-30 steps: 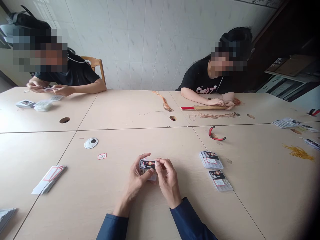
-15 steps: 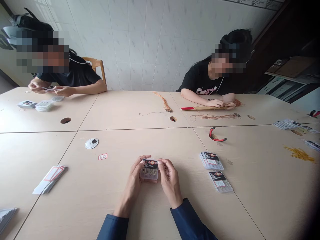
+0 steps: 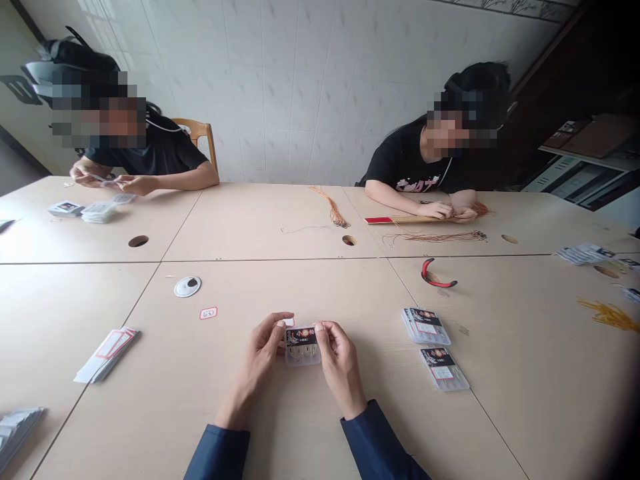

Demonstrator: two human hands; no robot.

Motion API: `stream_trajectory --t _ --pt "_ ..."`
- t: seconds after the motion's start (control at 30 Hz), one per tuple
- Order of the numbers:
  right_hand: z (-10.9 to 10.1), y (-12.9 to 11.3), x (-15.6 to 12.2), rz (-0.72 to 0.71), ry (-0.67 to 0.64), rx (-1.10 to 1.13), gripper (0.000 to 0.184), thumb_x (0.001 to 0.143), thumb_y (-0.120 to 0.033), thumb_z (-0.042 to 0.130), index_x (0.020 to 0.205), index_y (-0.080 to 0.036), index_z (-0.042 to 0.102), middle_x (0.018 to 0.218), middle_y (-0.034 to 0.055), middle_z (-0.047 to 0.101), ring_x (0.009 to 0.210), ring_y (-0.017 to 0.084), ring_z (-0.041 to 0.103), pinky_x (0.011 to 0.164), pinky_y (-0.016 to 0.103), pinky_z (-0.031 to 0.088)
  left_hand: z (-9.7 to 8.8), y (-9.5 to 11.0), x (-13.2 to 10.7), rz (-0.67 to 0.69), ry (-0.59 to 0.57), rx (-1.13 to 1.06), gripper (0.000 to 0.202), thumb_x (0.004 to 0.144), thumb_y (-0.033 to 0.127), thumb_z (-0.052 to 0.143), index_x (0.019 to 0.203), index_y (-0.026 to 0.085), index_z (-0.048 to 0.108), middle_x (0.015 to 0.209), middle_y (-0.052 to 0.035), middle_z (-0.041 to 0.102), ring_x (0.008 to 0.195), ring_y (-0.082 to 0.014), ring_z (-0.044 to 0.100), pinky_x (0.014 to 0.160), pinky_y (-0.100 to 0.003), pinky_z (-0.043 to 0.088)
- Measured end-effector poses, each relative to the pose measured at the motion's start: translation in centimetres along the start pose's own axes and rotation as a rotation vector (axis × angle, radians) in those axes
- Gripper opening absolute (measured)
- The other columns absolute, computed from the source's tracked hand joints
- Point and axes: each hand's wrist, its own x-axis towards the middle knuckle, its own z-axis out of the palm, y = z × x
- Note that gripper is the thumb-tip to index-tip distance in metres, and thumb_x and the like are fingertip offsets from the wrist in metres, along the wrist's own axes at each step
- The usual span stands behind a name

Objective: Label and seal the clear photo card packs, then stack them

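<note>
Over the table, my right hand (image 3: 341, 363) grips a small clear plastic box (image 3: 303, 353) at its right side, thumb on the front. Its upper part bears a black printed card, and small hook-like metal pieces show below. At the box's upper left corner, my left hand (image 3: 263, 353) pinches a small white label with a red edge (image 3: 289, 322) between thumb and forefinger. The remaining left fingers are partly hidden behind the box; whether they press on it I cannot tell. A small red-bordered label (image 3: 209, 313) lies on the table, farther left.
To the right lie two stacks of similar boxes (image 3: 427, 327) (image 3: 445, 369), red-handled pliers (image 3: 439, 275) and yellow strands (image 3: 609, 313). Label sheets (image 3: 107, 353) and a round white cover (image 3: 187, 287) are left. Across the table two people handle small items, with orange cords (image 3: 331, 205) between them.
My left hand has shifted slightly left, off the box's front edge, and the white label now shows in its pinch. The box stays in my right hand. The whole view has shifted a little.
</note>
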Motion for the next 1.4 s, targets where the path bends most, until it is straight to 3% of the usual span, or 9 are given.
stream_trajectory --t 0.27,0.4,0.53,0.67,0.77,0.9,1.2,1.4 --pt "-0.4 1.6 0.0 0.082 -0.055 -0.025 0.056 0.085 -0.068 0.053 0.095 -0.015 0.067 0.087 0.01 0.071 0.076 0.022 0.066 0.066 0.026 0.053 -0.3 -0.6 -0.3 0.173 0.25 -0.039 0.036 0.088 0.046 0.06 0.113 0.021 0.062 0.089 -0.0076 0.069 0.078 -0.0197 0.065 0.064 -0.027 0.05" --pt "-0.5 2.6 0.5 0.036 -0.098 -0.143 0.057 0.084 -0.07 0.052 0.094 -0.017 0.071 0.09 0.0109 0.073 0.074 0.023 0.068 0.064 0.026 0.054 -1.8 -0.1 -1.4 0.311 0.492 0.054 0.031 0.089 0.037 0.06 0.116 0.023 0.062 0.097 -0.0082 0.07 0.086 -0.0202 0.065 0.073 -0.03 0.05" --pt "-0.4 3.4 0.6 -0.065 -0.09 -0.227 0.057 0.085 -0.07 0.048 0.088 -0.019 0.073 0.093 0.0121 0.073 0.075 0.024 0.068 0.062 0.028 0.055 -5.7 1.1 -4.0 0.411 0.824 0.198 0.028 0.085 0.031 0.062 0.112 0.025 0.065 0.109 -0.0092 0.069 0.102 -0.0232 0.063 0.082 -0.032 0.048" --pt "0.1 4.3 0.8 -0.161 -0.08 -0.301 0.06 0.085 -0.072 0.045 0.086 -0.02 0.073 0.091 0.0131 0.072 0.072 0.024 0.067 0.06 0.031 0.054 -12.9 3.2 -6.9 0.361 1.011 0.686 0.03 0.086 0.03 0.055 0.113 0.022 0.064 0.116 -0.0111 0.067 0.108 -0.0268 0.061 0.093 -0.04 0.045" --pt "0.3 4.6 0.9 -0.213 -0.08 -0.332 0.061 0.086 -0.072 0.042 0.085 -0.02 0.073 0.088 0.0128 0.071 0.07 0.025 0.066 0.062 0.034 0.054 -18.1 5.1 -8.4 0.076 0.978 1.129 0.04 0.087 0.031 0.046 0.12 0.016 0.062 0.119 -0.014 0.065 0.116 -0.03 0.056 0.094 -0.041 0.046" --pt "0.4 4.7 1.0 -0.238 -0.072 -0.32 0.065 0.086 -0.076 0.04 0.084 -0.019 0.074 0.086 0.0133 0.071 0.069 0.025 0.066 0.06 0.034 0.052 -21.5 6.4 -8.7 -0.047 0.933 1.236 0.04 0.083 0.025 0.047 0.114 0.009 0.066 0.118 -0.0189 0.066 0.119 -0.035 0.053 0.097 -0.044 0.044" --pt "0.7 4.4 0.7 -0.236 -0.045 -0.293 0.067 0.088 -0.075 0.038 0.083 -0.018 0.073 0.084 0.0113 0.07 0.07 0.022 0.064 0.063 0.032 0.049 -22.4 6.8 -7.2 -0.238 0.848 1.388 0.031 0.079 0.027 0.057 0.102 0.013 0.074 0.109 -0.0156 0.07 0.113 -0.0322 0.057 0.088 -0.033 0.045" --pt "0.6 2.5 0.0 -0.247 -0.029 -0.26 0.063 0.094 -0.068 0.033 0.083 -0.017 0.069 0.084 0.0106 0.067 0.073 0.02 0.061 0.067 0.03 0.047 -22.8 6.9 -6.9 -0.285 0.802 1.437 0.033 0.08 0.026 0.053 0.104 0.013 0.073 0.108 -0.0179 0.069 0.111 -0.0352 0.057 0.092 -0.039 0.043"
